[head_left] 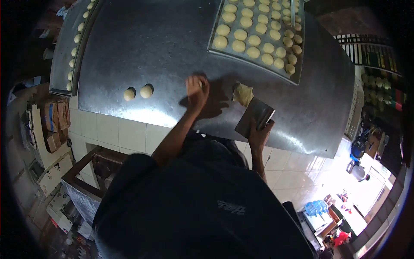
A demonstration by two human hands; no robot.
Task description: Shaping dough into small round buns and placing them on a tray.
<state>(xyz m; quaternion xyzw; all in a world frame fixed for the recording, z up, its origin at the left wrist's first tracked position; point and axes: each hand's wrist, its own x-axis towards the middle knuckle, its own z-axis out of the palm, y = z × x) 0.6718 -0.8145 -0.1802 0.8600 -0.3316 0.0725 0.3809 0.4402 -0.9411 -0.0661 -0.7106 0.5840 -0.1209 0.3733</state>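
Note:
On the steel table, my left hand [196, 91] is curled over something pale and mostly hidden, too small to name. My right hand [260, 134] grips a flat metal scraper [254, 116], whose edge reaches the loose, irregular lump of dough [243, 93] just above it. Two round dough balls [129, 94] rest side by side to the left of my left hand. At the back right, a large metal tray [276, 73] holds several rows of similar balls.
A narrow tray [58, 84] with dough balls lines the table's left end. Below left stand a metal-framed stand [92, 166] and brown cardboard [56, 118]. At right are racks [366, 52], and blue plastic bottles [316, 208] sit low beside a bright opening.

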